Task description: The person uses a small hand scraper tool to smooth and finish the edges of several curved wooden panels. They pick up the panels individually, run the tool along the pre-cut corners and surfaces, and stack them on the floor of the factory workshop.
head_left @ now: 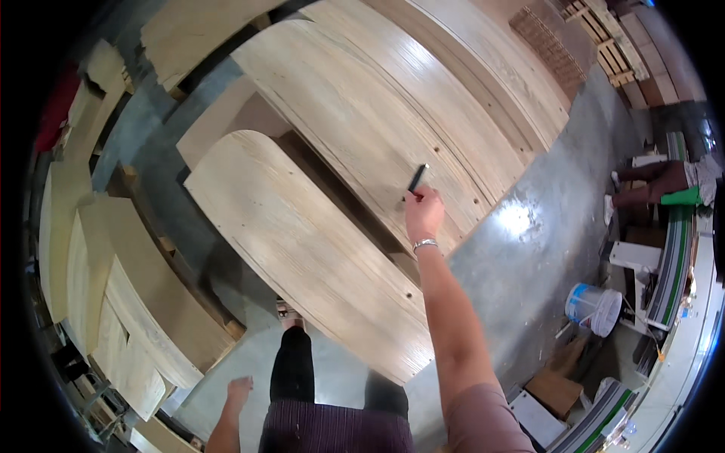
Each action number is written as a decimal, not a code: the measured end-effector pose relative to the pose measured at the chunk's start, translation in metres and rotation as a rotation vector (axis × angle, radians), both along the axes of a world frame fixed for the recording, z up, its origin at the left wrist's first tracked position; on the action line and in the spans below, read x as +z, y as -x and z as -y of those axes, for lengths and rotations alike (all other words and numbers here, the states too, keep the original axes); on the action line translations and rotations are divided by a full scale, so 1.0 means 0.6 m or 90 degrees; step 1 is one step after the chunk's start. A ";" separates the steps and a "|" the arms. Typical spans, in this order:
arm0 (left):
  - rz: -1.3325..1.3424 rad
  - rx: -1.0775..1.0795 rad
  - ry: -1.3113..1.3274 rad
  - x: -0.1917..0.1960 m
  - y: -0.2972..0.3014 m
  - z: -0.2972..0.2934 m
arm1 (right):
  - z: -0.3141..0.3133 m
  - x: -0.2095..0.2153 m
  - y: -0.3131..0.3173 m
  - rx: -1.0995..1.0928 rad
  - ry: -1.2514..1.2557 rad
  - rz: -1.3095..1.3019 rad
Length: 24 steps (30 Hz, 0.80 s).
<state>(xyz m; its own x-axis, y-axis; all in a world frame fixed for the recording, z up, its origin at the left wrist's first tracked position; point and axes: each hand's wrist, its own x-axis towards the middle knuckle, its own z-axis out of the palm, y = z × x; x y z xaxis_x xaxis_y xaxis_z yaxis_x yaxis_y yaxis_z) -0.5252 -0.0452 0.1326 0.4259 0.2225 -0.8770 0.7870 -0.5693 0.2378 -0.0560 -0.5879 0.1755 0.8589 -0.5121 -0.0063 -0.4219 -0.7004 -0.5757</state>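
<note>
Your left hand (240, 387) hangs low; your right hand (424, 214) has a slim dark tool (417, 178) over the middle board (340, 109).
From where you stand, the left is at 10 o'clock, loosely curled, contents unclear; the near board (302, 241) lies at 12. Beyond, at 1, the right pinches the tool. You seem to be using it on the middle board; the next move likely calls for a steady pinch.

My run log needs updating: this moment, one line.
right hand: holds dark tool | over: wooden panel | left hand: nothing visible held
</note>
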 end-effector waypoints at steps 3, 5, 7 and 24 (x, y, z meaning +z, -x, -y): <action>-0.103 0.263 0.058 0.041 0.082 -0.009 | -0.017 -0.025 -0.024 -0.058 0.094 -0.055; -0.091 0.227 0.048 0.048 0.156 -0.060 | -0.041 -0.020 -0.025 -0.089 0.111 -0.101; -0.080 0.191 0.038 0.049 0.242 -0.118 | -0.075 -0.011 -0.027 -0.058 0.093 -0.105; -0.028 0.407 0.142 0.070 0.226 -0.083 | -0.138 -0.047 0.015 -0.052 0.418 -0.095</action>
